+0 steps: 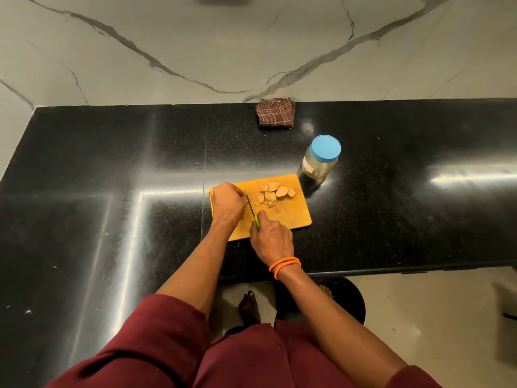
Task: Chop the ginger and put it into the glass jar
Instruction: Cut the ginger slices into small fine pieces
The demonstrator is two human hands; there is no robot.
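Note:
A wooden cutting board (293, 217) lies on the black counter. Several pale ginger pieces (275, 193) rest near its far edge. My left hand (227, 204) is curled over the board's left part, pressing down on something hidden under the fingers. My right hand (271, 238) grips the green handle of a small knife (251, 207), whose blade points away from me and lies right beside the left fingers. The glass jar (319, 161) stands upright just beyond the board's right corner, its blue lid on.
A folded brown checked cloth (275, 112) lies at the counter's back against the marble wall. The counter edge (391, 268) runs close on the right, with floor, a foot and a dark round bin (349, 301) below.

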